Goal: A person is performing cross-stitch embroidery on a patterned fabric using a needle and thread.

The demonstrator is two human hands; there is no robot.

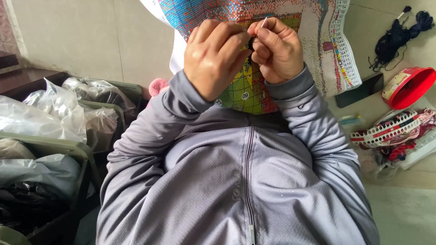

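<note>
Two hands are working close together over a colourful stitching cloth (pixel 254 50) that is lying on the person's lap. The left hand (pixel 213 56) is curling its fingers around dark thread (pixel 250 43). The right hand (pixel 277 50) is pinching a thin needle (pixel 264 22) by the thread. A red tub (pixel 411 86) is sitting on the floor, well apart

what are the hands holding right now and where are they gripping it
The right hand pinches a needle low on its shaft; the left hand meets it, its hold hidden.
</note>
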